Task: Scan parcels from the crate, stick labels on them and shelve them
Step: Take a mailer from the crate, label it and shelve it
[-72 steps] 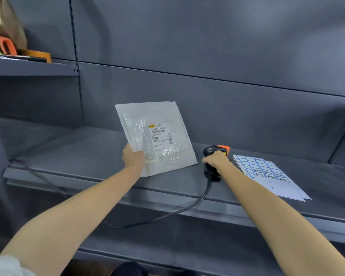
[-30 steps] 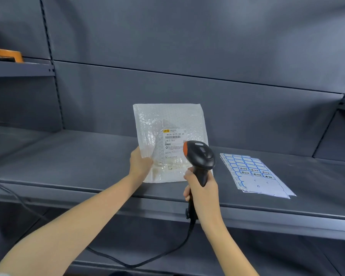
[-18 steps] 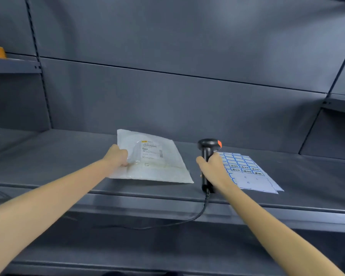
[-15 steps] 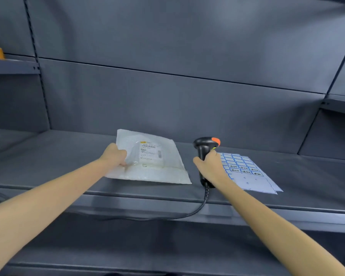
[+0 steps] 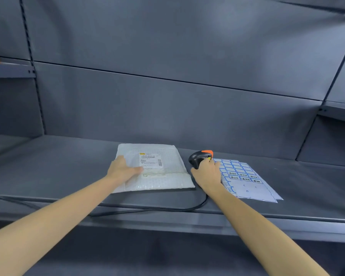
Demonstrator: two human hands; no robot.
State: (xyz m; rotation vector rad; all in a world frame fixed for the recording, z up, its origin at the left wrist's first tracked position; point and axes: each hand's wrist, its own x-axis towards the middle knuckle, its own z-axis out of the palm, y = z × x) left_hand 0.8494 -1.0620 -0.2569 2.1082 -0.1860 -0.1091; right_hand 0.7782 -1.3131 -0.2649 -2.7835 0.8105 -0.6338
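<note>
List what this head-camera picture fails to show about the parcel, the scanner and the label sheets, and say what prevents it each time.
- Head view: print on the shipping label of the parcel is too small to read.
- Scanner: handle and trigger hidden under the right hand.
- Label sheets: handwriting too blurred; left edge covered by that hand.
- Parcel's left part lies beneath the left hand.
- Cable: far end cut off at the left edge.

the bubble-wrap parcel (image 5: pixel 153 168), held upright a second ago, now lies flat on the shelf (image 5: pixel 48 172) under the left hand (image 5: pixel 122 170), whose fingers rest on top of it. the scanner (image 5: pixel 199 159), previously raised toward the parcel's label, is now down on the shelf under the right hand (image 5: pixel 206 175).
</note>
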